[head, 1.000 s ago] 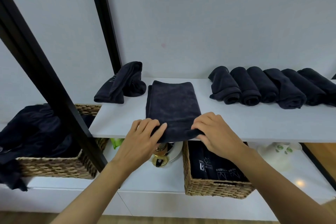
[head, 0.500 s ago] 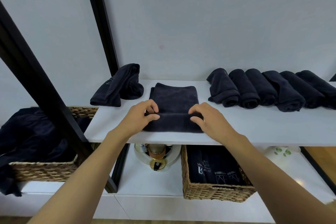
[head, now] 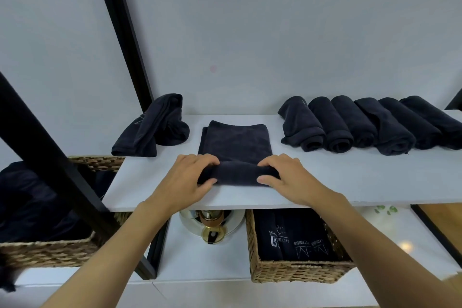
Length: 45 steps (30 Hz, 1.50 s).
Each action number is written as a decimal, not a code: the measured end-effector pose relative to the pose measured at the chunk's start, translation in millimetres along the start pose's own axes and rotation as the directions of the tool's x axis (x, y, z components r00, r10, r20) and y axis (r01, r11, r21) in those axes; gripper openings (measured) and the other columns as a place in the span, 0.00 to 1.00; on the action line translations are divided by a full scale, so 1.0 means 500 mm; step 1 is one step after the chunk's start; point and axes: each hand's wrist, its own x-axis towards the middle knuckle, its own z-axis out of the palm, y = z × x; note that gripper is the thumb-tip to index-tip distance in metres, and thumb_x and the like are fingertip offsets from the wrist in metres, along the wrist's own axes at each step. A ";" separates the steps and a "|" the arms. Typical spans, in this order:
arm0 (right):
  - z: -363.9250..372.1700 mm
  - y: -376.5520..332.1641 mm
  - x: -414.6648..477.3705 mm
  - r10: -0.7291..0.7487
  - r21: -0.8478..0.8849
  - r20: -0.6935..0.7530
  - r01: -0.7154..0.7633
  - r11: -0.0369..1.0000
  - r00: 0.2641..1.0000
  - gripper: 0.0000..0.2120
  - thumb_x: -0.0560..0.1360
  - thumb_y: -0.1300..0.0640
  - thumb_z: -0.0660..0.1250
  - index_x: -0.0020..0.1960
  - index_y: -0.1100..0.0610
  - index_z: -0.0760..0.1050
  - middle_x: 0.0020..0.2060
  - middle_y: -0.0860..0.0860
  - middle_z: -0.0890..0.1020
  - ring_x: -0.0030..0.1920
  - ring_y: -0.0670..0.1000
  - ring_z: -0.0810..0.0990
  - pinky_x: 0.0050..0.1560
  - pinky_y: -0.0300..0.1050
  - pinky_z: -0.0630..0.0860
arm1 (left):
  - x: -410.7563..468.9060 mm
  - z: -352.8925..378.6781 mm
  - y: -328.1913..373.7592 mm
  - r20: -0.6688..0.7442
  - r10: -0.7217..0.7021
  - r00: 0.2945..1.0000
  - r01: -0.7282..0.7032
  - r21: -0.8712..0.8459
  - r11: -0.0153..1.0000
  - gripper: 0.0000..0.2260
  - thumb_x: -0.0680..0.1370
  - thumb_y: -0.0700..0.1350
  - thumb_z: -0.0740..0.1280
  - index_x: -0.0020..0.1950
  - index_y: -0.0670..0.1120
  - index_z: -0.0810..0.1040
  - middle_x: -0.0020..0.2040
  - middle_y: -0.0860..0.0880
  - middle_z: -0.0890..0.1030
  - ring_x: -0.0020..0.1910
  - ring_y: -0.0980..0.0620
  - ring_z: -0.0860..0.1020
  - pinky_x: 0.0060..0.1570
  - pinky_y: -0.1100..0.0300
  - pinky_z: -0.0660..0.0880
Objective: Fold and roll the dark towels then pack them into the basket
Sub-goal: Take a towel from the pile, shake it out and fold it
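A folded dark towel (head: pixel 236 141) lies on the white shelf (head: pixel 350 177), its near end rolled into a thick tube. My left hand (head: pixel 186 180) grips the left end of that roll and my right hand (head: pixel 287 177) grips the right end, fingers curled over it. Several rolled dark towels (head: pixel 362 125) lie in a row at the shelf's back right. A loosely folded dark towel (head: pixel 152 127) sits at the back left. Below the shelf, a wicker basket (head: pixel 295 270) holds dark towels with white print.
A second wicker basket (head: pixel 47 252) at the lower left is heaped with loose dark cloth. Black frame posts (head: pixel 125 32) cross the left side. A metal lamp-like object (head: pixel 212 225) and a white dish (head: pixel 385 210) sit on the lower shelf. A grey wall stands close behind.
Both hands have rolled the towel's near end away from me, from the shelf's front edge inward. The roll has grown thicker and the flat part shorter.
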 end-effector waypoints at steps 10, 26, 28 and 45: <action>-0.017 0.001 0.019 -0.038 -0.079 -0.177 0.024 0.997 0.984 0.14 0.78 0.46 0.65 0.62 0.48 0.76 0.57 0.44 0.78 0.56 0.47 0.75 0.62 0.47 0.69 | 0.110 -0.012 -0.017 0.441 -0.220 0.870 0.428 -0.453 0.782 0.08 0.82 0.44 0.63 0.55 0.48 0.82 0.50 0.57 0.82 0.52 0.59 0.78 0.52 0.64 0.70; 0.024 -0.018 0.083 -0.062 -0.211 -0.359 -0.016 0.977 0.931 0.12 0.78 0.48 0.64 0.58 0.50 0.79 0.56 0.47 0.80 0.54 0.50 0.77 0.60 0.52 0.69 | 0.106 0.039 -0.030 0.133 -0.058 0.989 0.065 -0.053 0.996 0.20 0.74 0.58 0.71 0.62 0.51 0.76 0.56 0.53 0.78 0.53 0.51 0.74 0.53 0.58 0.70; 0.036 -0.008 0.060 -0.151 -0.235 -0.314 0.077 0.969 0.937 0.19 0.74 0.43 0.68 0.60 0.52 0.77 0.57 0.46 0.80 0.56 0.50 0.77 0.62 0.50 0.68 | 0.121 0.019 -0.036 0.244 -0.117 0.963 0.176 -0.235 0.956 0.14 0.74 0.55 0.72 0.57 0.51 0.79 0.49 0.53 0.80 0.47 0.53 0.77 0.45 0.62 0.70; 0.010 0.006 0.210 0.032 -0.154 -0.372 -0.095 0.984 0.928 0.12 0.79 0.47 0.63 0.48 0.57 0.75 0.43 0.51 0.76 0.43 0.54 0.75 0.43 0.49 0.73 | 0.165 0.039 -0.062 0.205 -0.203 0.958 0.201 0.033 0.979 0.28 0.71 0.64 0.70 0.65 0.51 0.74 0.56 0.52 0.76 0.54 0.50 0.73 0.54 0.55 0.72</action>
